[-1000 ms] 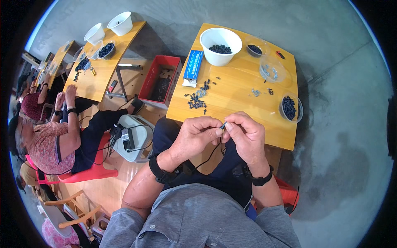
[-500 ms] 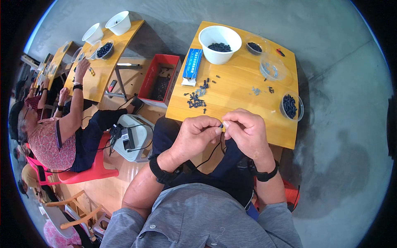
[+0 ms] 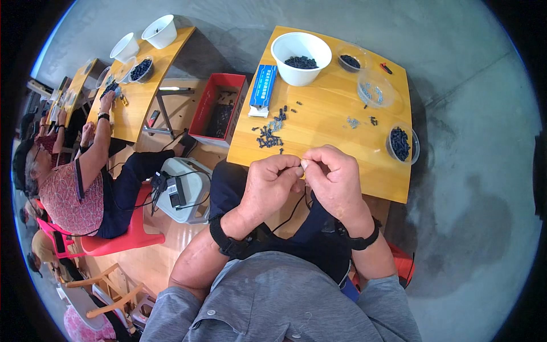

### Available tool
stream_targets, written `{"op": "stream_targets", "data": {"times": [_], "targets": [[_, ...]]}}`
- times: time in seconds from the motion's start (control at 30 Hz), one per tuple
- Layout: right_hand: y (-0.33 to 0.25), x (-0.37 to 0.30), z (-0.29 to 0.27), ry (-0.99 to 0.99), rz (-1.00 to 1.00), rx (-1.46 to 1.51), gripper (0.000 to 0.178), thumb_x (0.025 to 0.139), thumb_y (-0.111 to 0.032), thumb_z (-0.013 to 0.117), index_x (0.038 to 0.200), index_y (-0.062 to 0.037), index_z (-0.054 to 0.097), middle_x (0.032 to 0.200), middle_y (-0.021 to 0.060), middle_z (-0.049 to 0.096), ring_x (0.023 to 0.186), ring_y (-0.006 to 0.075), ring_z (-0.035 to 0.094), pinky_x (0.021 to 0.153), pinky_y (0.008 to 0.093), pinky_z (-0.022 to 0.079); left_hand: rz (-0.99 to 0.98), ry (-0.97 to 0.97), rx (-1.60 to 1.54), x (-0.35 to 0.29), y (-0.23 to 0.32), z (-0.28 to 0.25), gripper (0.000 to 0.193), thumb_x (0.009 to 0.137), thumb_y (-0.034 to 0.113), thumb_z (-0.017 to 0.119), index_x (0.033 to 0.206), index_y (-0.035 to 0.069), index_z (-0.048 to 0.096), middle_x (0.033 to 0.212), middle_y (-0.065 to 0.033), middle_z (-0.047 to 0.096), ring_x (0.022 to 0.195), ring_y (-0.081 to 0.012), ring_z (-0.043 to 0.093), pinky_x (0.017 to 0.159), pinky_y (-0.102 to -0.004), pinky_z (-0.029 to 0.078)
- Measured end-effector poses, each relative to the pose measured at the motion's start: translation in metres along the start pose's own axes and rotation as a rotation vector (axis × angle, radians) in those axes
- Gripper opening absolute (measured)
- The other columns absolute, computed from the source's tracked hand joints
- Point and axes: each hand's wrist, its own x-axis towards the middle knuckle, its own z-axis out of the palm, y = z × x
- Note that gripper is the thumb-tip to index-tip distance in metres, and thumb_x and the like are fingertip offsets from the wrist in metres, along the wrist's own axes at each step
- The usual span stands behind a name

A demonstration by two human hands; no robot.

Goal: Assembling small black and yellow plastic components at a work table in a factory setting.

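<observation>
My left hand (image 3: 270, 181) and my right hand (image 3: 335, 174) meet fingertip to fingertip just off the front edge of the wooden table (image 3: 325, 128). Both are closed in a pinch. A small black part showed in the left fingers half a second ago; now the fingertips cover nearly all of it. Whether the right fingers grip the same part or a separate tiny piece cannot be made out. Beyond my left hand lies a loose heap of small black parts (image 3: 268, 137), with small grey metal pieces (image 3: 274, 125) among them.
A white bucket (image 3: 301, 75), a blue box (image 3: 262, 90) and clear tubs of black parts (image 3: 400, 145) and metal pieces (image 3: 373, 93) stand on the table. A red-handled tool (image 3: 386, 68) lies far right. Left are a red box (image 3: 219, 108), a grey stool (image 3: 183, 191) and a seated co-worker (image 3: 71, 196).
My hands have drawn closer and shifted slightly up and left, so the black part is now mostly covered. The co-worker's hand has moved a little toward the tubs.
</observation>
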Motion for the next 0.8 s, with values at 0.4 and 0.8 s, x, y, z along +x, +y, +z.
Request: {"op": "stream_targets", "data": {"times": [0.4,0.8], "targets": [[0.004,0.011,-0.022,-0.187,0.36,0.507,0.018,0.091,-0.012,0.057,0.088,0.0033,0.064,0.061,0.0027,0.06,0.05,0.0079,0.056,0.048,0.0204,0.045,-0.057,-0.133,-0.135,0.003,0.008,-0.004,0.011,0.089,0.002,0.058,0.095,-0.004,0.065,0.074,-0.0025,0.064,0.061,-0.0064,0.057,0.056,-0.0203,0.048],[0.003,0.004,-0.024,-0.215,0.368,0.498,0.016,0.09,-0.012,0.058,0.09,0.0031,0.063,0.062,0.0029,0.059,0.049,0.0073,0.055,0.046,0.0203,0.043,-0.072,-0.217,-0.093,0.0,0.016,-0.004,0.01,0.089,0.003,0.057,0.092,-0.004,0.064,0.073,-0.0015,0.062,0.06,-0.0064,0.057,0.057,-0.0203,0.047]]}}
